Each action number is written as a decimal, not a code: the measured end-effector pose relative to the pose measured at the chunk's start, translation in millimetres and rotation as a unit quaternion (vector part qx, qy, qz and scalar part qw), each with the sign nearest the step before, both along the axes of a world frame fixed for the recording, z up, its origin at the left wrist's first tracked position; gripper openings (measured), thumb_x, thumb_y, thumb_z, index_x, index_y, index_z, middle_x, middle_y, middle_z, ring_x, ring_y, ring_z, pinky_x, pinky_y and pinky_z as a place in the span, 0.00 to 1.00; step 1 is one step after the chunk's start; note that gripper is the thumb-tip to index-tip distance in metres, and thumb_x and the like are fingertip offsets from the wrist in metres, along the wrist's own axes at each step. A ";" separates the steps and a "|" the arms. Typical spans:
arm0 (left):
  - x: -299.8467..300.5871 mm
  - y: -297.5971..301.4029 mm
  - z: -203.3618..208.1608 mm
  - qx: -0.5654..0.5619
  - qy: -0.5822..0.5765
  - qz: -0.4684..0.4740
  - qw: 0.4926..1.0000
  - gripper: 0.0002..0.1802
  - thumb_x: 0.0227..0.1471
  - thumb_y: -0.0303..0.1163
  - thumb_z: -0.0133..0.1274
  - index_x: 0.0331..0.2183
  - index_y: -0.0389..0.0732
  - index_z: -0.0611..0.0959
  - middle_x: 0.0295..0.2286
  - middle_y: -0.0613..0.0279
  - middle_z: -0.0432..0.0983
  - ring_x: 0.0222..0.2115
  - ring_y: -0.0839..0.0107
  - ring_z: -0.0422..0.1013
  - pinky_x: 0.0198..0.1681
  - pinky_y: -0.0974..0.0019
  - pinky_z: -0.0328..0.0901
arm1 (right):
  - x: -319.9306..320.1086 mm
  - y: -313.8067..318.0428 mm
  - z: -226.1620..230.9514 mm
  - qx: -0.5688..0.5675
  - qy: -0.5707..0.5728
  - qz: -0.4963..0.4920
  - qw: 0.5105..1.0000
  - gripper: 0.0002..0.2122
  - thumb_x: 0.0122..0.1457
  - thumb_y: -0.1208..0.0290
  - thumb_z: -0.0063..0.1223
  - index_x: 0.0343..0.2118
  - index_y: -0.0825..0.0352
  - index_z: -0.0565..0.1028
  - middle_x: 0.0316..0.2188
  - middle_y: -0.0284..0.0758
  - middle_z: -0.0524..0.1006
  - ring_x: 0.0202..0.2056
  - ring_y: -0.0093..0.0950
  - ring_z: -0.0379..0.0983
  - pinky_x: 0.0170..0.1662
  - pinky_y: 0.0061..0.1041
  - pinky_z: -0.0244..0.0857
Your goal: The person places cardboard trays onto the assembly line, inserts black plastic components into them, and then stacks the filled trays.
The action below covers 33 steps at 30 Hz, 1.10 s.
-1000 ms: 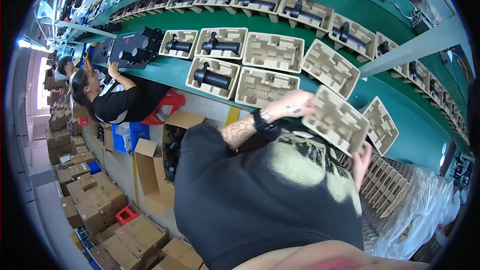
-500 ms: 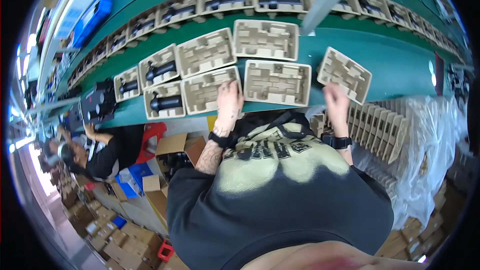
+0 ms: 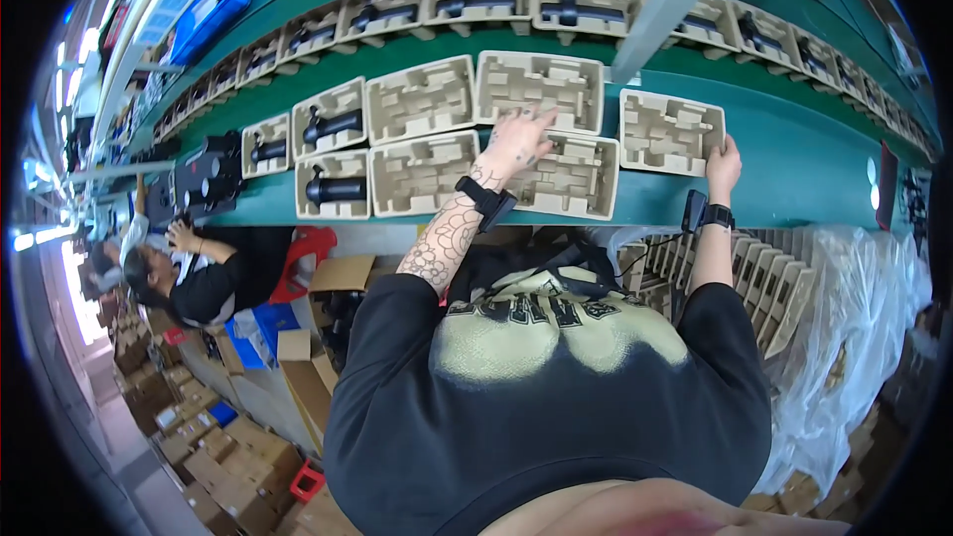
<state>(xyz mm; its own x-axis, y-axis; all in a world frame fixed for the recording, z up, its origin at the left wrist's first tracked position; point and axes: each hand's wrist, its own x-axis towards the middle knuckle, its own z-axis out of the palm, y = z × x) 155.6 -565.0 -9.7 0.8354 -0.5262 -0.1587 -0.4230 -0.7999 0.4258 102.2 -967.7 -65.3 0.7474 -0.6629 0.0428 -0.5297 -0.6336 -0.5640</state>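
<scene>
My right hand (image 3: 725, 167) has its fingers and thumb closed on the right edge of a beige moulded pulp tray (image 3: 672, 132), which lies nearly square on the green bench. My left hand (image 3: 518, 144) is open, its fingers spread over the near rim of the far middle tray (image 3: 541, 84). That hand and forearm hide part of the near middle tray (image 3: 581, 179). Left of these lie two more trays without parts, a far one (image 3: 422, 99) and a near one (image 3: 422, 174). Further left, black handle-shaped parts (image 3: 338, 189) rest in smaller-looking trays.
A long row of trays holding black parts (image 3: 476, 0) runs along the back of the green bench (image 3: 784, 159). A grey post (image 3: 675, 0) rises before it. Stacked trays (image 3: 764, 283) and plastic sheeting (image 3: 844, 337) are at lower right. A co-worker (image 3: 194, 278) sits at left beside cartons.
My left hand has moved right, from the near left tray to the middle pair. My right hand has shifted to the right tray's outer edge, and that tray has turned straighter and moved left.
</scene>
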 end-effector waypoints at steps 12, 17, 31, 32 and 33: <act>-100.3 -4.4 268.4 -0.616 -0.308 -0.040 0.724 0.14 0.53 0.29 0.46 0.43 0.38 0.77 0.40 0.58 0.74 0.37 0.66 0.73 0.39 0.66 0.69 | 47.6 -49.2 -56.5 0.032 -0.040 0.074 0.996 0.16 0.51 0.68 0.47 0.43 0.67 0.74 0.38 0.45 0.77 0.41 0.42 0.73 0.44 0.37 0.66; -134.2 14.0 267.0 -0.632 -0.352 0.013 0.690 0.13 0.54 0.30 0.47 0.42 0.38 0.76 0.39 0.58 0.73 0.36 0.66 0.72 0.38 0.65 0.69 | 65.4 -14.7 -38.3 -0.082 -0.004 0.063 0.995 0.15 0.51 0.65 0.47 0.42 0.62 0.75 0.38 0.43 0.77 0.41 0.44 0.73 0.43 0.37 0.65; -137.8 25.6 258.9 -0.698 -0.412 0.032 0.585 0.10 0.54 0.31 0.48 0.38 0.39 0.73 0.34 0.59 0.71 0.31 0.66 0.69 0.35 0.64 0.69 | 49.1 -22.5 -36.7 -0.002 -0.136 0.094 0.986 0.18 0.54 0.69 0.47 0.47 0.71 0.71 0.45 0.46 0.74 0.46 0.45 0.69 0.50 0.35 0.62; -132.1 28.0 256.4 -0.703 -0.414 0.037 0.577 0.10 0.54 0.31 0.48 0.38 0.39 0.73 0.34 0.59 0.71 0.31 0.66 0.69 0.35 0.63 0.69 | 47.4 -20.4 -35.1 0.008 -0.161 0.099 0.982 0.18 0.54 0.70 0.47 0.47 0.72 0.71 0.46 0.46 0.73 0.47 0.44 0.69 0.50 0.35 0.61; -128.0 32.0 254.4 -0.709 -0.415 0.042 0.569 0.09 0.54 0.32 0.48 0.38 0.39 0.73 0.33 0.59 0.71 0.30 0.66 0.69 0.35 0.63 0.69 | 43.3 -21.3 -30.7 -0.105 -0.199 0.091 0.970 0.16 0.58 0.67 0.45 0.45 0.74 0.70 0.43 0.45 0.73 0.43 0.39 0.70 0.47 0.30 0.63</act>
